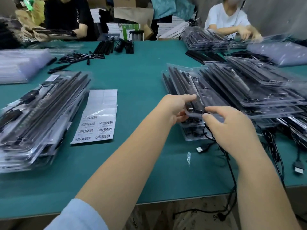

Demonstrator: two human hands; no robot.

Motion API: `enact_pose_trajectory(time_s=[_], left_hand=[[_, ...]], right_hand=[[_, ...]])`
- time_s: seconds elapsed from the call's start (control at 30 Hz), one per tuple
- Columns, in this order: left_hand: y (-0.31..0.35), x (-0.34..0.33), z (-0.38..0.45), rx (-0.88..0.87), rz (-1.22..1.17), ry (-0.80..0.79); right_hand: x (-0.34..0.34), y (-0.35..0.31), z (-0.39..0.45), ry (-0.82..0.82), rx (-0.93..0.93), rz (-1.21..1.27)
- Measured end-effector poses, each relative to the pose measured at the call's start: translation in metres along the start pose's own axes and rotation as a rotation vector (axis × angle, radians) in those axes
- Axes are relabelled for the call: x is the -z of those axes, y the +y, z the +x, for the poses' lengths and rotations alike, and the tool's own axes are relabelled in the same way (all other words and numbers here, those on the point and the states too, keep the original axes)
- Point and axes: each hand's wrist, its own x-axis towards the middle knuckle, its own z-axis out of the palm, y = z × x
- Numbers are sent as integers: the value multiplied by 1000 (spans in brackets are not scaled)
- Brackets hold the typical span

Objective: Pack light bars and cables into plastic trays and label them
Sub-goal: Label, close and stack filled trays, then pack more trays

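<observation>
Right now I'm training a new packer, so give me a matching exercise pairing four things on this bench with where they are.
Things:
1. barcode label sheet
2. labelled tray stack
3. tray being gripped
4. USB plug

Places:
A. far left, near edge
B. between both hands
C. flat on the green mat, left of the arms
D. loose on the mat, under the right hand

Pairs: 1-C, 2-A, 3-B, 4-D

Even, bright indoor light; soft shadows, wide-angle bend at edges.
Glare on label sheet (98, 113) & clear tray stacks (249, 90); motion blur top corners & far left, centre sharper.
</observation>
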Motion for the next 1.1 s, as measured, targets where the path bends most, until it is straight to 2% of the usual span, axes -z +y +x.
enact_pose_trajectory(time_s=[0.2,0.3,0.43,0.5,0.67,0.9,1.0,1.1], left_hand=[[-10,12,-14,-75,-150,-91],[-14,27,-22,-97,-240,-109],[-12,56,-35,-97,-406,-96],[-10,76,-43,-126,-464,-81],[-3,132,-61,-206,-473,2],[-18,189,-59,-216,-431,164],[-28,197,-48,-174,-360,229],[-37,198,-40,-123,-282,255]], right_hand=[[14,-27,-30,-124,96,-3],[20,-36,-39,-37,187,-50],[32,-41,-54,115,208,-70],[35,-42,-60,60,189,-57],[19,-51,-67,-233,149,-120],[-31,-60,-53,-203,312,-34],[-52,-58,-49,-372,294,85],[-72,-49,-52,-450,219,32]])
